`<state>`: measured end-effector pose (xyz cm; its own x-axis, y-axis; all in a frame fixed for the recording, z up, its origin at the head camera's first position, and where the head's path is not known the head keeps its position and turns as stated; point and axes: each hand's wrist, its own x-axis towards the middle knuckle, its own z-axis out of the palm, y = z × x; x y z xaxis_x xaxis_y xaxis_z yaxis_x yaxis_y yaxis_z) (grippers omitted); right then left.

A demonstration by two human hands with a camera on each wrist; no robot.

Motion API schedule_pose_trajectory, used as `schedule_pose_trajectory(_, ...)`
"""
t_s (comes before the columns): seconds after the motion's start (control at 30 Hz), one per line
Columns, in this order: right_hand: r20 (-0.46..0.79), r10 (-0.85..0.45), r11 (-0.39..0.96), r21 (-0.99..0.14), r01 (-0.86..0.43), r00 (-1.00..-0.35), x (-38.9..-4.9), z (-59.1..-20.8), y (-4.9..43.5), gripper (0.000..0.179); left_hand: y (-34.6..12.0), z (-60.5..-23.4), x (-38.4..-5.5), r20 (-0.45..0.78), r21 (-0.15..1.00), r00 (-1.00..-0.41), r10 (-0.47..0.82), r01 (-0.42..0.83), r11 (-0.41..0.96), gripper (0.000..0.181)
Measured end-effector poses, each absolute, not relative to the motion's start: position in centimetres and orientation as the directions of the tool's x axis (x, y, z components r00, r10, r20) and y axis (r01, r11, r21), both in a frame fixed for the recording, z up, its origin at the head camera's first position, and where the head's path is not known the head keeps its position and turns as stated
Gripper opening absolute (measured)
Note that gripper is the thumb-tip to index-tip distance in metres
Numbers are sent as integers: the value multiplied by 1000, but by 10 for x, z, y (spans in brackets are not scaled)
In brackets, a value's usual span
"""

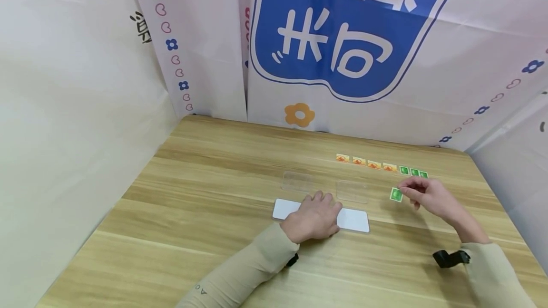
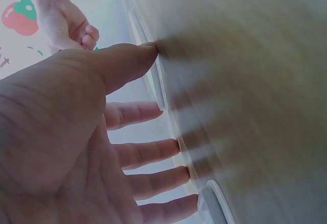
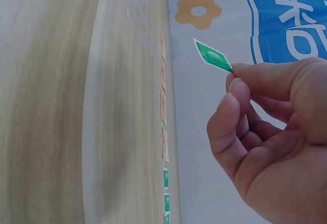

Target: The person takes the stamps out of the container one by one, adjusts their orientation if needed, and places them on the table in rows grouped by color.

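My right hand [image 1: 432,197] pinches a small green stamp-like sticker [image 1: 396,194] with a white border between thumb and fingertip, above the table. The sticker [image 3: 213,56] is tilted in the right wrist view. My left hand [image 1: 318,215] is palm down with fingers spread, its fingertips touching the tabletop. It lies between two flat white rectangular pieces, a left one [image 1: 284,208] and a right one [image 1: 353,220]. Its thumb [image 2: 134,60] touches or nearly touches the right piece [image 2: 156,81]. The little finger is beside the left piece [image 2: 214,203].
Along the table's back right runs a row of several orange stickers [image 1: 358,161], followed by three green stickers [image 1: 414,172]. Two clear plastic rectangles, a left one [image 1: 297,181] and a right one [image 1: 352,191], lie behind the white pieces. Printed cloth [image 1: 205,61] hangs behind the wooden table [image 1: 180,194].
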<state>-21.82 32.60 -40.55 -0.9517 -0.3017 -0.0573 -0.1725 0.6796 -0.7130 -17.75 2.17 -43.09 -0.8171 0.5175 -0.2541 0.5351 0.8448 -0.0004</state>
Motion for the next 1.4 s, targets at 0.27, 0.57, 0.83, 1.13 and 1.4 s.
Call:
schedule_pose_trajectory(0.27, -87, -271, 701, -700, -135, -959, -219, -402, 332, 35, 22, -430, -178, -256, -2, -816, 519, 537, 844, 44)
schedule_pose_trajectory(0.57, -80, -254, 710, -692, -129, -964, -221, -400, 340, 37, 22, -429, -178, -256, 1, -814, 521, 539, 842, 44)
schedule_pose_trajectory(0.83, -62, -236, 702, -701, -126, -970, -224, -398, 344, 37, 22, -428, -178, -253, 0, -813, 525, 542, 840, 43)
schedule_pose_trajectory(1.13, -99, -201, 702, -709, -72, -975, -227, -401, 351, 42, 22, -428, -178, -252, 11, -815, 522, 537, 843, 42)
schedule_pose_trajectory(1.4, -90, -186, 696, -715, -67, -978, -229, -401, 356, 41, 21, -428, -177, -250, 18, -814, 525, 538, 843, 42)
